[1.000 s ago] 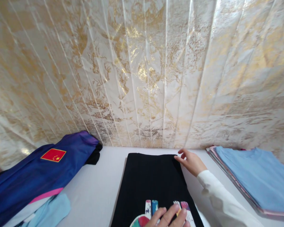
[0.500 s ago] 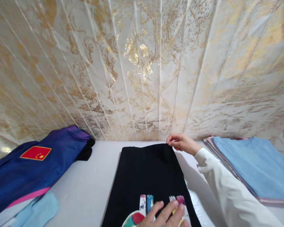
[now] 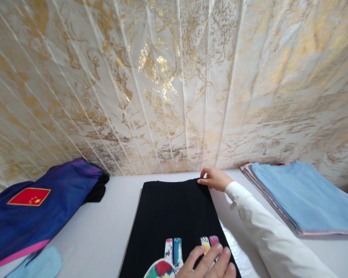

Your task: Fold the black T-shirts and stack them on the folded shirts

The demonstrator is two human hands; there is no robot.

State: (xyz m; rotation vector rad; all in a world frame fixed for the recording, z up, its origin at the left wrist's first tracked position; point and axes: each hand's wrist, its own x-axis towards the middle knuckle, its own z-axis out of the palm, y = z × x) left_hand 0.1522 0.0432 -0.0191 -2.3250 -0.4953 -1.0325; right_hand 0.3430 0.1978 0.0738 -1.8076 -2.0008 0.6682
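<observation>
A black garment (image 3: pixel 171 210) with a colourful print (image 3: pixel 174 256) lies flat on the white table (image 3: pixel 104 231), reaching back to the wall. My right hand (image 3: pixel 214 178), in a white sleeve, pinches the garment's far right corner, fingers closed on the cloth. My left hand (image 3: pixel 208 264) lies at the bottom edge of the view, its fingers spread flat on the print near the garment's front.
A stack of folded clothes topped by a light blue one (image 3: pixel 301 195) lies at the right. A dark blue garment with a red flag patch (image 3: pixel 29 210) and a pale blue piece (image 3: pixel 37 264) lie at the left. A gold-patterned white curtain (image 3: pixel 174 85) hangs behind the table.
My right hand went from hovering open beside the garment's far right corner to pinching that corner. My left hand stayed flat on the print. The view shifted slightly.
</observation>
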